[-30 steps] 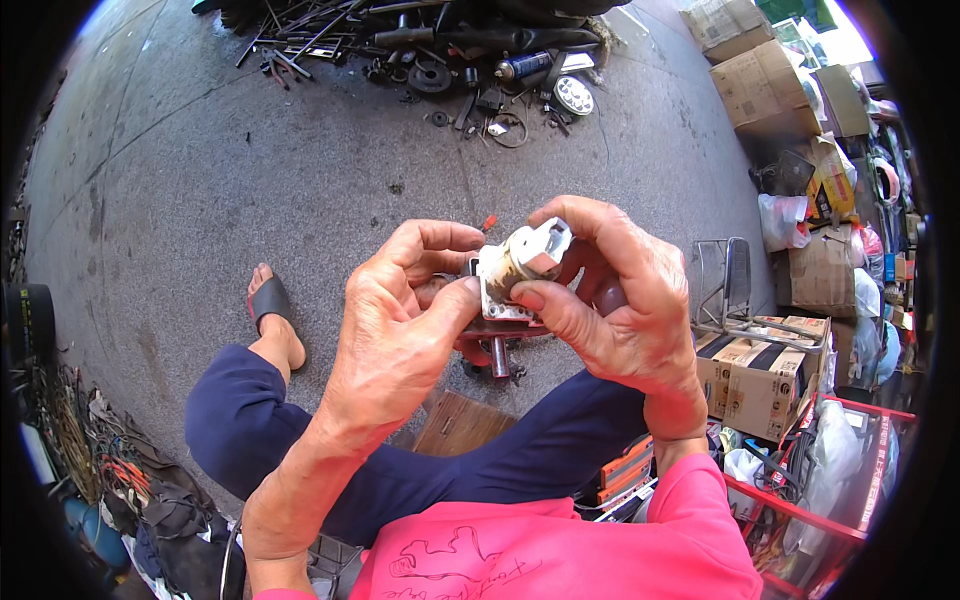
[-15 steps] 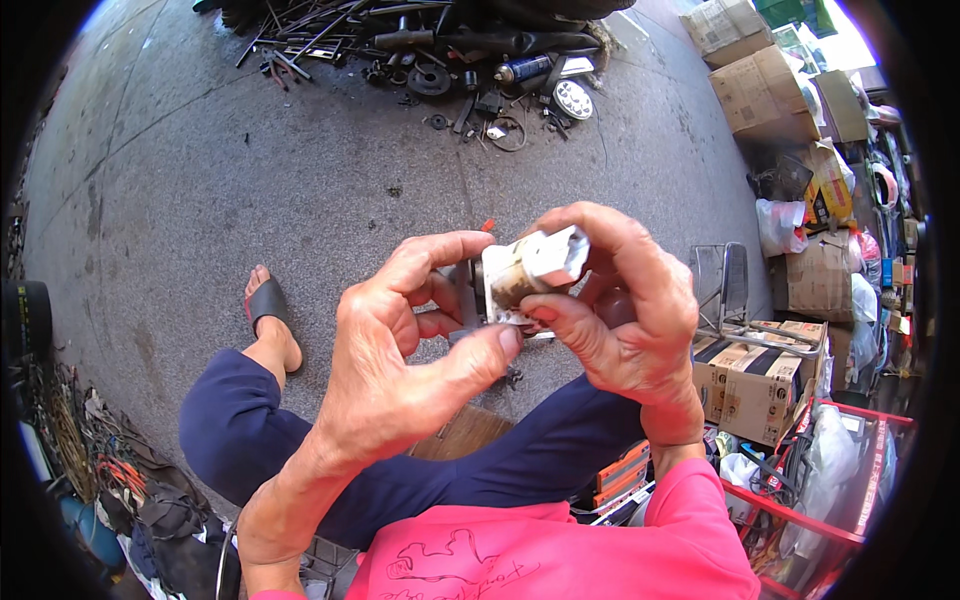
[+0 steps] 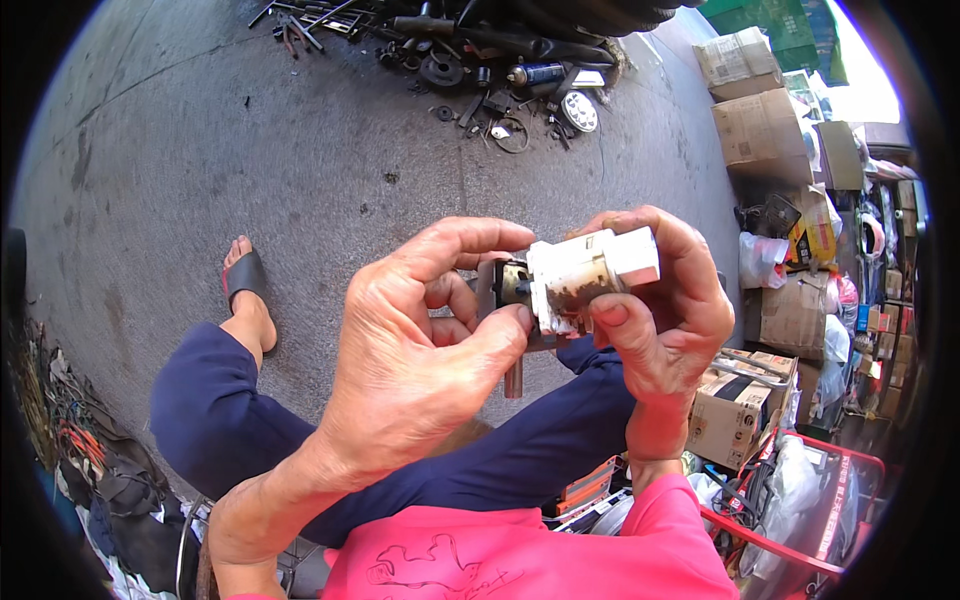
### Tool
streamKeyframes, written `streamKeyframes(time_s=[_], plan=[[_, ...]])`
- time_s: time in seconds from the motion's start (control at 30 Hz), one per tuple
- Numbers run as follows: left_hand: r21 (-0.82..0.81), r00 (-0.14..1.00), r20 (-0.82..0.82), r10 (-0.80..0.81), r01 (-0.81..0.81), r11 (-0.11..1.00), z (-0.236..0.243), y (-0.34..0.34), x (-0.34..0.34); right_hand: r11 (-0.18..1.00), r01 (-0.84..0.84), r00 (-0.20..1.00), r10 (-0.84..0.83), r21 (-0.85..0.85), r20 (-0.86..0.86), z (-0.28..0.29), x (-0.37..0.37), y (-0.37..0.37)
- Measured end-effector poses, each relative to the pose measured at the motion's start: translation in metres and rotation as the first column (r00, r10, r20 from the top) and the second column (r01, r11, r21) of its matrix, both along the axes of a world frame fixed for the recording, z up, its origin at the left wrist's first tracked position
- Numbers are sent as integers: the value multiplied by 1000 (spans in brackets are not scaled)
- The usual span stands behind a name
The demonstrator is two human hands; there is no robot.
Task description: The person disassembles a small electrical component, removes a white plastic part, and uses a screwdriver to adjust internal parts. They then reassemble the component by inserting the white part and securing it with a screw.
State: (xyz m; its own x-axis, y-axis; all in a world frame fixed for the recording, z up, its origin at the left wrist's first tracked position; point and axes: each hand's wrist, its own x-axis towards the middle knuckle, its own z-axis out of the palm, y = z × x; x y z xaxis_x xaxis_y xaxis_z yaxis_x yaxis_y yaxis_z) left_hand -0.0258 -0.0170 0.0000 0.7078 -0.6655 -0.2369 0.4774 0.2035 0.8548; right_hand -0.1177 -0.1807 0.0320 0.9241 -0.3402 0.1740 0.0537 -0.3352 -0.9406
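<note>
Above my lap, both hands hold a mechanical part in two joined or touching pieces. The right-hand piece is a stained white cylinder (image 3: 580, 272) with a blocky squared end and a flange. Its exact kind I cannot make out. My right hand (image 3: 672, 318) grips this cylinder, thumb below and fingers curled behind. Against the flange sits a dark metal piece (image 3: 488, 283), pinched by my left hand (image 3: 405, 330) between thumb and fingers. A short metal rod (image 3: 513, 381) points down beneath it. My fingers partly hide both pieces, so whether they are fastened together cannot be seen.
Tools and dark metal parts (image 3: 440, 70) lie heaped on the concrete floor (image 3: 300, 170) ahead. Cardboard boxes (image 3: 765, 130) and bags line the right side. A red-framed basket (image 3: 800, 500) stands close at my right. Cloths and wires (image 3: 90, 450) lie at the left.
Both hands have shifted a little to the right with the part. The white cylinder is turned more side-on, and the dark piece and its rod now show more clearly.
</note>
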Motion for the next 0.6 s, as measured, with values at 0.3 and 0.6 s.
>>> streamKeyframes(time_s=[0.3, 0.6], plan=[[35, 998, 60, 4, -6, 999, -5, 3, -1, 989, 23, 999, -28, 147, 32, -4, 1, 7], [20, 996, 73, 59, -60, 998, -4, -4, -3, 991, 19, 996, -30, 131, 83, -2, 3, 1]])
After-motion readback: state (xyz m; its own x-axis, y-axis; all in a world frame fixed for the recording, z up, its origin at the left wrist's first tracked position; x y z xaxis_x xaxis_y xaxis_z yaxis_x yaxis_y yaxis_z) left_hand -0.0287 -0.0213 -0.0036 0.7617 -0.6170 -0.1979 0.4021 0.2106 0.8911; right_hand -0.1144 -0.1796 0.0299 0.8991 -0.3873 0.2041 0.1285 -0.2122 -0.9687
